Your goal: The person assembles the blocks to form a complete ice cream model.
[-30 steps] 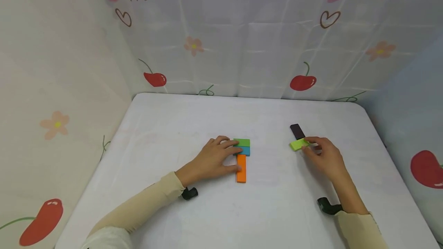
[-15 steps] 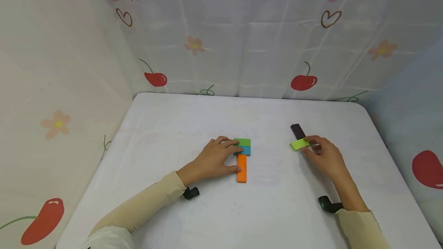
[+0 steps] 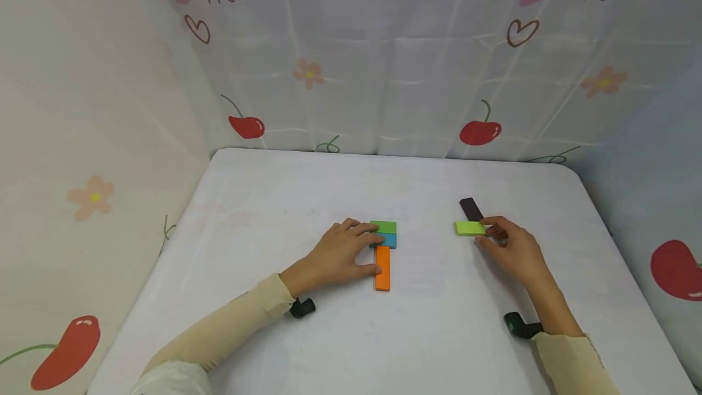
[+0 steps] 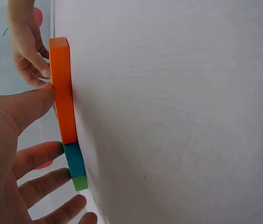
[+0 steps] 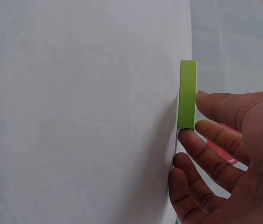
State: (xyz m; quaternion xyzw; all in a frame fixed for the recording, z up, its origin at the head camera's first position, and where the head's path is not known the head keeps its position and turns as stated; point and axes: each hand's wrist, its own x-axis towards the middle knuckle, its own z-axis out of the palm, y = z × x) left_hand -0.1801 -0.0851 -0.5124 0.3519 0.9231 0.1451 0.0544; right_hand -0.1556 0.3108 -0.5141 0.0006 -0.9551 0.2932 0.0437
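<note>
My left hand [image 3: 342,255] spreads over three flat rectangular blocks, its thumb resting on the orange block [image 3: 383,279]. Its other fingertips touch the blue block [image 3: 390,241] and the green block [image 3: 387,225]. Blue and green lie crosswise, side by side, at the far end of the upright-pointing orange one, forming a T. On the right, my right hand [image 3: 512,249] holds a lime-green block [image 3: 466,228] by its right end, between thumb and fingers. This block lies crosswise at the near end of a dark brown block [image 3: 470,208], which slants away.
The blocks lie on a white-covered table [image 3: 428,334] with rounded far corners. Printed curtains [image 3: 384,78] with cherries and flowers stand behind it and at both sides. Black wrist devices [image 3: 521,326] hang at both wrists.
The lime-green block has turned from a slant to nearly level across the dark brown block's near end, its left end shifting slightly left. The left hand and its blocks stay put.
</note>
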